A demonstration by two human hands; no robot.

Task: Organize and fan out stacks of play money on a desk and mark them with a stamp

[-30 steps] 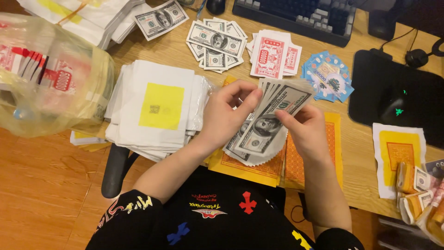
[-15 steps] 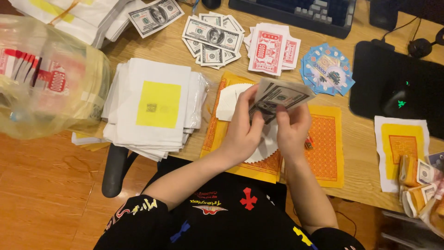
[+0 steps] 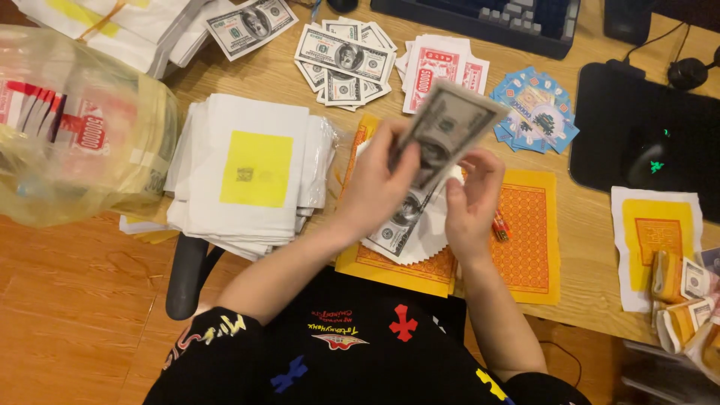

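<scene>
The left hand pinches a thin wad of paper banknotes above the orange sheets; the right hand closes on its lower edge. The notes look light, floppy and slippery, so they are probably best gripped across one short end.

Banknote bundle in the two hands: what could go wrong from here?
1. The left hand lifts one note off the bundle; its grip looks light, so it might slip or tear.
2. The right hand holds the bundle loosely, so notes could slide onto the orange sheet and mix up.
3. A dropped note could land among the other piles on the desk.
</scene>
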